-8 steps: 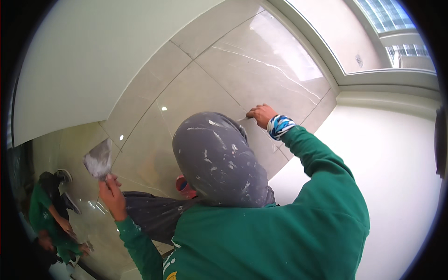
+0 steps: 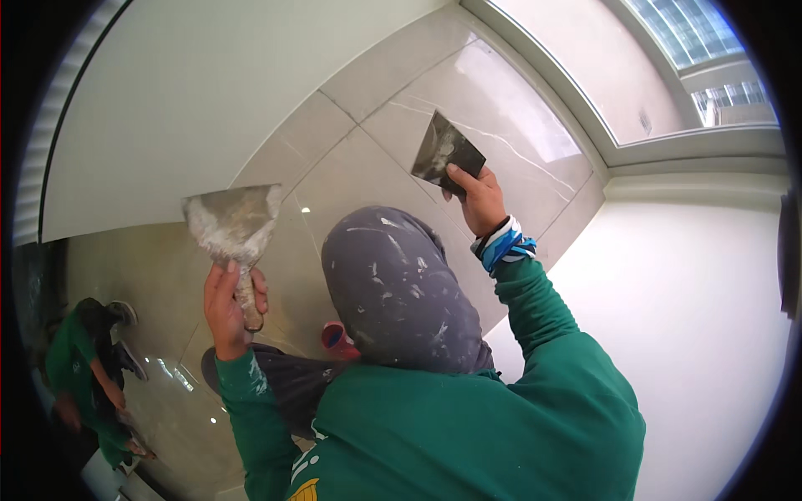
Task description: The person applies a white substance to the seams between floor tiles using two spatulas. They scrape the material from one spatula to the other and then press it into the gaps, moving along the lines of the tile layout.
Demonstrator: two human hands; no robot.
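In my left hand [image 2: 224, 307] is a wide putty knife [image 2: 235, 219], gripped by its crusted handle. Its metal blade points away from me and carries whitish smears. My right hand [image 2: 482, 203] grips a dark, flat scraper blade [image 2: 445, 152] by its near edge, thumb on top. Grey-white residue marks its face, and any handle is hidden by the fingers. Both tools are held up above the tiled floor, apart from each other. Between my arms rises my bent knee [image 2: 401, 292] in grey trousers spattered with white.
A reddish cup [image 2: 337, 338] sits beside my knee. Glossy beige tiles [image 2: 334, 184] form the floor. A white wall [image 2: 668, 334] stands on the right, a pale panel [image 2: 184, 108] at the left, a framed window [image 2: 610, 75] at the far right. Another person [image 2: 88, 359] in green works at the lower left.
My right hand has lifted from near the floor, turning its scraper face-on into view. The left hand's putty knife has moved right and away, its blade now more upright.
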